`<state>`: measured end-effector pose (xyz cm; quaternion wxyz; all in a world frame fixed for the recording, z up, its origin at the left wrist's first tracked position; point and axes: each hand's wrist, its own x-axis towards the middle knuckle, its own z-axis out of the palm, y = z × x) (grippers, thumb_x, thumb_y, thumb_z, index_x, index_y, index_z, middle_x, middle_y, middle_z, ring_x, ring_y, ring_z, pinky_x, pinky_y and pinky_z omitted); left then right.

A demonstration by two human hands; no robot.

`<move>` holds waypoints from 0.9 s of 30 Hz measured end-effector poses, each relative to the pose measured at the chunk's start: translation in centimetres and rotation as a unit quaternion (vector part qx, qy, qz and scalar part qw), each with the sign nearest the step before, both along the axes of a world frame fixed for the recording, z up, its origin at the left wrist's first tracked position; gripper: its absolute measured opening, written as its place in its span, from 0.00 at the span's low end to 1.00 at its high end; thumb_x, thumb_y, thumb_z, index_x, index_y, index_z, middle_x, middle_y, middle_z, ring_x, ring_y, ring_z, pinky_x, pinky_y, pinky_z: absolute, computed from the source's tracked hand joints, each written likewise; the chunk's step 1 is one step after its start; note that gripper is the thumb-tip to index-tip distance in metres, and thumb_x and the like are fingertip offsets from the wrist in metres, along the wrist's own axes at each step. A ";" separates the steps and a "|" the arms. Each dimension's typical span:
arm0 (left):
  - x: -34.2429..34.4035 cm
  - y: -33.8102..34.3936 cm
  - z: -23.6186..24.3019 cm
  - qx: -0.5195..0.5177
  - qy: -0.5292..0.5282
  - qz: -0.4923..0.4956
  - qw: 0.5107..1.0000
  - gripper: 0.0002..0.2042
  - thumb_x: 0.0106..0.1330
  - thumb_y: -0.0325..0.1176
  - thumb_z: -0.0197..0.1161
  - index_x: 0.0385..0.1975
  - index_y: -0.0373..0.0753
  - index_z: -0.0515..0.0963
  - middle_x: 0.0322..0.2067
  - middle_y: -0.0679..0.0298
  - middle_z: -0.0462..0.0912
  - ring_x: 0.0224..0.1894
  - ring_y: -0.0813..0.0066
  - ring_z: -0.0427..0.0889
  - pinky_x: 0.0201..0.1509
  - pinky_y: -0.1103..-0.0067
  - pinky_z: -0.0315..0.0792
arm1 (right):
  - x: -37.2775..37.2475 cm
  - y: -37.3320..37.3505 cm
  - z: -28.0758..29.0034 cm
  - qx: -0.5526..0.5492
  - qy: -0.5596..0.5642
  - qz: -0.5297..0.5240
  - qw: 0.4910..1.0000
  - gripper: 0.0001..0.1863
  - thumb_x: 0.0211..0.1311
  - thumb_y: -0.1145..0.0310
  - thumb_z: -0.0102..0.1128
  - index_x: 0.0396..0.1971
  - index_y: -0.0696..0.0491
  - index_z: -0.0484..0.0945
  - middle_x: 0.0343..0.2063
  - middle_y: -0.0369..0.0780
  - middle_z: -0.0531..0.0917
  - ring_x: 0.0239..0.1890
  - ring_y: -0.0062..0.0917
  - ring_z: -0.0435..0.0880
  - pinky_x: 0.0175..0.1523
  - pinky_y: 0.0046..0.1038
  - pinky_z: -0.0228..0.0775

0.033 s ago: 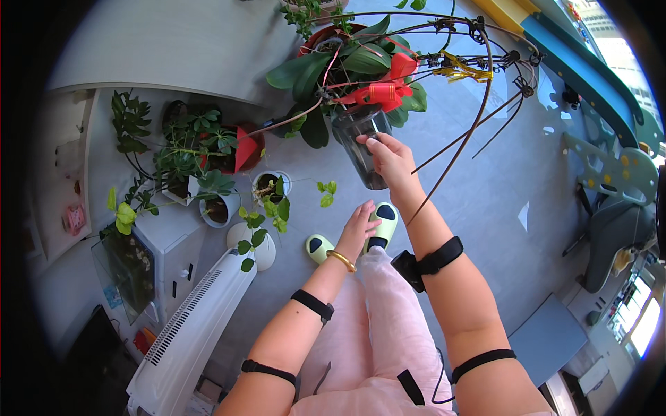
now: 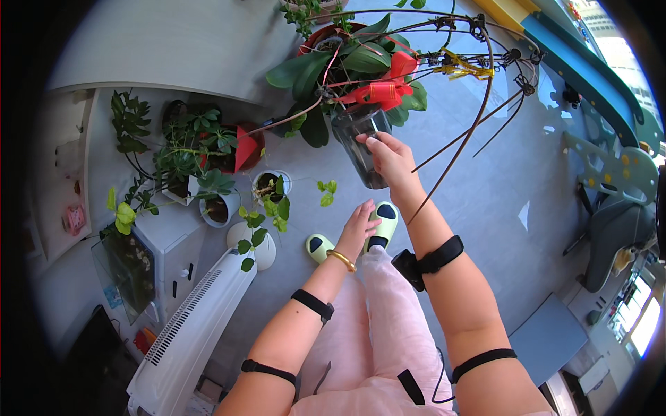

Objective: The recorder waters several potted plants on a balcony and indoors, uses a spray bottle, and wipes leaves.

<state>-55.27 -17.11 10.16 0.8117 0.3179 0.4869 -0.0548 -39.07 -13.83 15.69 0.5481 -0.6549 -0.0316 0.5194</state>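
Note:
My right hand (image 2: 390,161) is closed on a dark see-through plastic jug (image 2: 361,149), thumb on its near side. The jug is tilted, its upper end close beneath a red ribbon bow (image 2: 380,91) and against the leaves of a large potted orchid (image 2: 361,61). What is inside the jug I cannot make out. My left hand (image 2: 357,225), with a gold bangle (image 2: 341,261) at the wrist, hangs over my green slippers (image 2: 386,216). Its fingers are stretched out and hold nothing. Long bare orchid stems (image 2: 485,104) with dark clips arch over my right forearm.
Left of me stand several potted plants, among them a white pot (image 2: 272,186) and a red-wrapped pot (image 2: 253,149). A white slatted heater (image 2: 187,333) and a glass tank (image 2: 128,270) are nearer. A blue and yellow slide (image 2: 583,66) stands at the far right.

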 end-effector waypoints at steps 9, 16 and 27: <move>-0.9 -0.1 -0.1 -0.006 0.014 0.015 1.000 0.32 0.64 0.57 0.41 0.60 0.38 0.55 0.59 0.53 0.58 0.54 0.61 0.69 0.57 0.71 0.61 | 0.6 0.3 -1.1 0.013 0.032 0.010 0.999 0.13 0.56 0.66 0.49 0.35 0.56 0.78 0.12 0.26 0.59 0.16 0.11 0.54 0.23 0.16 0.45; -1.4 -0.2 -0.3 -0.009 0.017 0.016 1.000 0.32 0.64 0.57 0.41 0.60 0.38 0.55 0.59 0.54 0.58 0.55 0.61 0.68 0.57 0.71 0.60 | 2.2 0.6 -1.8 0.012 0.009 0.015 1.000 0.12 0.54 0.67 0.50 0.33 0.55 0.79 0.12 0.26 0.60 0.16 0.10 0.56 0.22 0.15 0.46; -1.9 -1.0 -0.9 -0.001 0.014 0.005 1.000 0.34 0.63 0.58 0.40 0.61 0.37 0.54 0.59 0.56 0.59 0.54 0.66 0.70 0.57 0.71 0.60 | 3.0 3.0 -2.7 -0.007 0.002 0.043 0.999 0.12 0.56 0.68 0.49 0.35 0.57 0.78 0.10 0.26 0.56 0.14 0.11 0.52 0.21 0.17 0.42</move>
